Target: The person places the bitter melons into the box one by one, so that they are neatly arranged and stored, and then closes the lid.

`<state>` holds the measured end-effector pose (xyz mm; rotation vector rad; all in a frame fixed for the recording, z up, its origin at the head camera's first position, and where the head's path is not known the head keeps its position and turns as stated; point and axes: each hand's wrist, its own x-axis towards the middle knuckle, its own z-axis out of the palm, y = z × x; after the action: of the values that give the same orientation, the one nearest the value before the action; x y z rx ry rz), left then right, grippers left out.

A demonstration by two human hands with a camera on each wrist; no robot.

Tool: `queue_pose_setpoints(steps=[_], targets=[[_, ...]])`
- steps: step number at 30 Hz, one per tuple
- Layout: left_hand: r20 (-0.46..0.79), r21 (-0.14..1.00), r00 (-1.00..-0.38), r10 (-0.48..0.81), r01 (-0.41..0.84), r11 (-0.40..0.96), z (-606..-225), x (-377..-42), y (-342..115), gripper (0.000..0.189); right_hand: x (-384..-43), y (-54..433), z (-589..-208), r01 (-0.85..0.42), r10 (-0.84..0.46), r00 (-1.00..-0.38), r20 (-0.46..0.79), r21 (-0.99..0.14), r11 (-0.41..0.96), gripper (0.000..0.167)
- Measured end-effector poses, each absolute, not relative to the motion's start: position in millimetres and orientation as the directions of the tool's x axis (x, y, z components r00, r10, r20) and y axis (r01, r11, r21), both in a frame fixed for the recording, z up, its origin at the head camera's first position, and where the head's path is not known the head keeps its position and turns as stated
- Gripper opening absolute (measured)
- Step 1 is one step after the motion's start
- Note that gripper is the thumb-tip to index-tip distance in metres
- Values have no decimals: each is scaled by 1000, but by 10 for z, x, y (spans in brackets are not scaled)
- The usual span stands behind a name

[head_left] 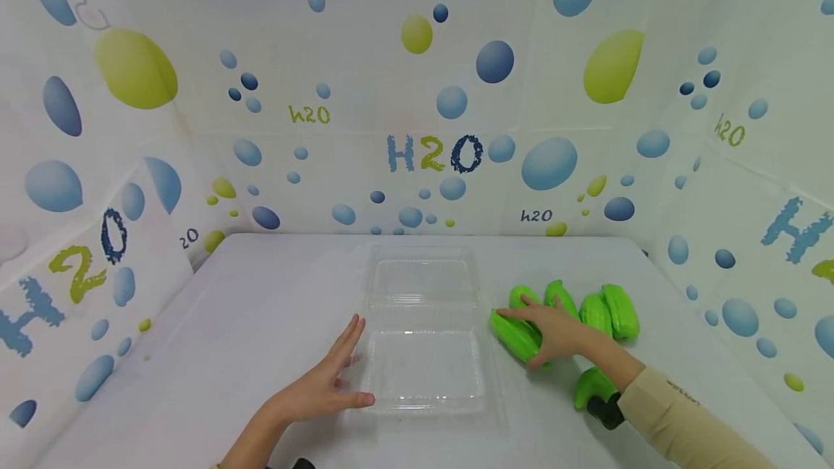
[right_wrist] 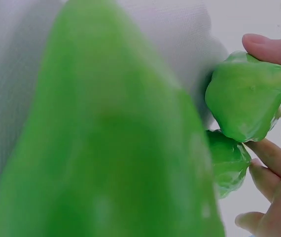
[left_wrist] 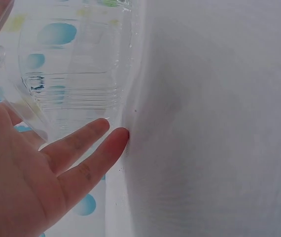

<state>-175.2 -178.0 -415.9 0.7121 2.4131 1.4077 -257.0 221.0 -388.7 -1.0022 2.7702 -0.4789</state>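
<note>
A clear plastic clamshell box (head_left: pixel 423 368) lies opened flat in the middle of the table, its lid half toward the back. At its left edge is my left hand (head_left: pixel 319 382), fingers extended and spread; in the left wrist view, the fingers (left_wrist: pixel 88 165) lie against the box's clear wall (left_wrist: pixel 81 59). On the right, my right hand (head_left: pixel 560 328) grips a long, ridged green pepper (head_left: pixel 515 335), thumb at the near end and fingers toward the far end. The right wrist view shows the thumb (right_wrist: pixel 266 47) on the lobed end of this pepper (right_wrist: pixel 249 94).
Several more green peppers (head_left: pixel 622 313) lie behind and right of my right hand. Another pepper (head_left: pixel 591 386) lies by the right wrist, beside a black wrist camera (head_left: pixel 606 411). The white table (head_left: pixel 195 353) is enclosed by a sheet (head_left: pixel 365 93) printed with blue and green drops.
</note>
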Motion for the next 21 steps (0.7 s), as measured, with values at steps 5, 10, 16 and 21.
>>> queue_pose_setpoints(steps=[5,10,16,21], targets=[[24,866,-852,524,280,414,-4169,-1752,-1781,105,-2579,2229,-3915,-596,-649,-761,-4,-391,702,88],[26,867,-853,522,279,412,-4201,-1752,-1807,102,-2605,2244,-3936,-589,-651,-759,32,-461,664,90],[33,869,-845,534,288,402,-4186,-1747,-1807,98,-2588,2265,-3860,-578,-640,-766,62,-501,644,91],[32,874,-842,538,284,393,-4172,-1741,-1797,98,-2593,2295,-3841,-583,-636,-767,85,-509,634,91]])
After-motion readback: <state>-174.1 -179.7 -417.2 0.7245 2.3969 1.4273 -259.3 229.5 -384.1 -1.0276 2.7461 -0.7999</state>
